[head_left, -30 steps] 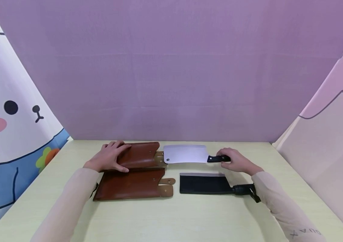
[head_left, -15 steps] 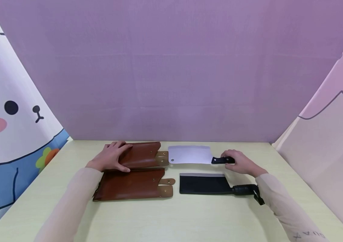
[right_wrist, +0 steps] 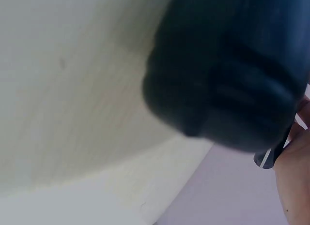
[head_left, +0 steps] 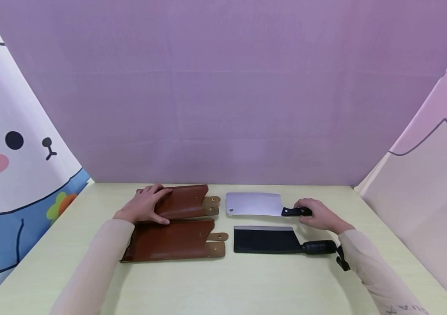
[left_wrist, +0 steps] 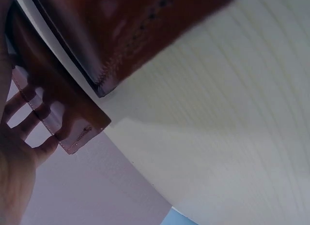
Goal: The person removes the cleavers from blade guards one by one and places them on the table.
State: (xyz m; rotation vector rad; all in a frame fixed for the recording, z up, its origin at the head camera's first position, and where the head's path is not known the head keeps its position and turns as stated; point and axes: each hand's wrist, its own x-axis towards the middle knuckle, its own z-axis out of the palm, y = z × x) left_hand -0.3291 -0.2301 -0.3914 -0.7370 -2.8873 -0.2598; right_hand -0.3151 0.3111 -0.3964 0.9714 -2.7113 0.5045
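My left hand [head_left: 142, 208] grips the rear brown leather knife sheath [head_left: 184, 202] near its closed end, thumb along the near edge and fingers toward the far edge. In the left wrist view its fingers curl at the edge of that sheath [left_wrist: 63, 106]. My right hand [head_left: 318, 214] holds a cleaver [head_left: 252, 204] by its black riveted handle. The silver blade, with a hole near its far-left corner area, lies flat and points left, a short gap from the sheath's snap straps. At the right wrist, the hand [right_wrist: 294, 179] is partly cut off.
A second brown sheath [head_left: 172, 243] lies just in front of the first, its straps to the right. Right of it lies a black-bladed cleaver [head_left: 266, 239], its handle [right_wrist: 223, 89] large in the right wrist view. A purple cloth wall [head_left: 223, 109] stands behind the table [head_left: 215, 284].
My right hand has moved right and slightly nearer with the silver cleaver, drawing its blade away from the rear sheath's straps. My left hand has stayed nearly still on the sheath.
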